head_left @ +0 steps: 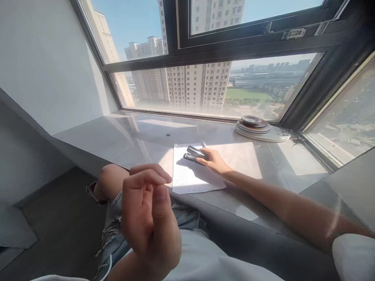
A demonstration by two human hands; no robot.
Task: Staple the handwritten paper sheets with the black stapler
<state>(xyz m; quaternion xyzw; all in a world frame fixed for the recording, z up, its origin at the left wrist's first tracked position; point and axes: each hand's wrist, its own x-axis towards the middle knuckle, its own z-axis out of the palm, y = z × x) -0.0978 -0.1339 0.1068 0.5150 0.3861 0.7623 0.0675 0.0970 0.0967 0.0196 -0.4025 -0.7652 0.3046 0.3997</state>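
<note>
My left hand point(149, 218) is raised close to the camera, in front of my lap. Its fingers are curled in toward the thumb, and whatever they may pinch is too small or hidden to make out. On the sill, my right hand point(215, 160) grips the rear of a black and silver stapler point(195, 153). The stapler rests over white sheets of paper point(187, 177) with lines of writing, its front end pointing left. A thin light-coloured stick, perhaps a pen point(203, 144), shows just behind the stapler.
The wide, glossy windowsill point(140, 132) runs below a dark-framed window. A stack of plates point(253, 127) stands at the back right corner. One small dark piece point(168, 135) lies left of the papers. My bent knee point(113, 177) is beside the sill's front edge.
</note>
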